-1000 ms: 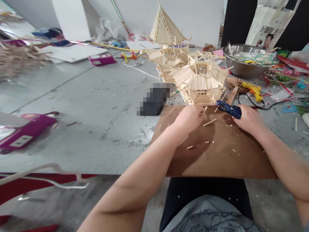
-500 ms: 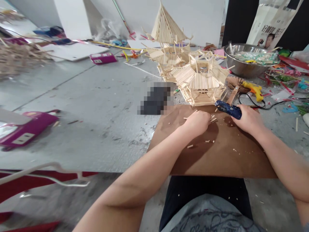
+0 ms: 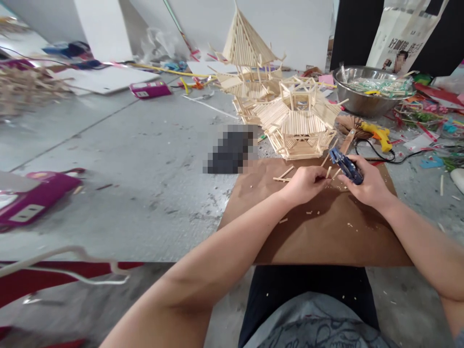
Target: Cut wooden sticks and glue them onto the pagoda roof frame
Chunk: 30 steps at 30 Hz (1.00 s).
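Note:
My left hand (image 3: pixel 306 183) is closed in a pinch on a short wooden stick (image 3: pixel 328 172), which stands up from the fingertips over the brown board (image 3: pixel 311 241). Close by on the right, my right hand (image 3: pixel 369 181) is wrapped round a dark-blue hand tool (image 3: pixel 346 166) that looks like cutters. Its front end points up and to the left; whether its jaws are apart I cannot tell. Loose sticks (image 3: pixel 284 175) and small offcuts lie on the board around my left hand. Just behind both hands sits a model pavilion tier (image 3: pixel 300 121) built of pale sticks.
A taller pointed-roof stick model (image 3: pixel 248 48) stands behind. To the right are a yellow glue gun (image 3: pixel 379 135) with its cord and a metal bowl (image 3: pixel 373 92) of packaged bits. A pixelated dark object (image 3: pixel 230 152) and purple power strips (image 3: pixel 39 198) lie on the left.
My left hand has shifted right and raised a short stick in its fingertips, uncovering sticks on the board. My right hand has turned the blue tool to a steeper angle, closer to the left hand.

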### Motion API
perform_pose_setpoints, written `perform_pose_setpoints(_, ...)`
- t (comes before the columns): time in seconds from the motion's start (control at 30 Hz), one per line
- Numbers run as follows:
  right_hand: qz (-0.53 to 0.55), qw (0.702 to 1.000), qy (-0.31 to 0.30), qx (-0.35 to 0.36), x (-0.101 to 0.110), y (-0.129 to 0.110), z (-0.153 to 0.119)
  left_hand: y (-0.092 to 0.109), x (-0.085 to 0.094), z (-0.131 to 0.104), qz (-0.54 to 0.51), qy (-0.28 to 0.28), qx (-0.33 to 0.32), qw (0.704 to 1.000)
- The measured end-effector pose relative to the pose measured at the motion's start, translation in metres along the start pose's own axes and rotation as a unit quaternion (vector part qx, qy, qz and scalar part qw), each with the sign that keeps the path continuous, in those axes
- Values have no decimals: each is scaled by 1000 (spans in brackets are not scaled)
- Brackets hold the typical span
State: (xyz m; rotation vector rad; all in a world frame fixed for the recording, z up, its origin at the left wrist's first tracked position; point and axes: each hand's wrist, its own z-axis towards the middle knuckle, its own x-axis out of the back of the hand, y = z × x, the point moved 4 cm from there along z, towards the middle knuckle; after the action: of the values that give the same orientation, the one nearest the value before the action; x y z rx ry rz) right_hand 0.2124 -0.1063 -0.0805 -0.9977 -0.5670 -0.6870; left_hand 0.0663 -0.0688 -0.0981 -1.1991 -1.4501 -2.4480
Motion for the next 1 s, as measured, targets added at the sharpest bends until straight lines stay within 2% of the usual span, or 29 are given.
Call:
perform_pose_setpoints(0.2,11,999,-27,-28,-2,-1,-1,1,-9,-1,15,-16,-22,1000)
perform_pose_setpoints(0.43,1,998,-58,-20,-5,-3,-2,-7,-20,1,45,-53,-56,996)
perform_pose_setpoints(0.53,-6,997,-74,-16,-7,-4,-2,-12,-24,1,54,-47,-38,997)
perform_pose_setpoints(0.73,22,998,-61,-5,-7,-9,-3,-13,-25,1,41,-26,-2,999)
perform_pose_setpoints(1.0,9,996,-93,12,-7,-8,-1,-7,-20,0,107,-29,43,993)
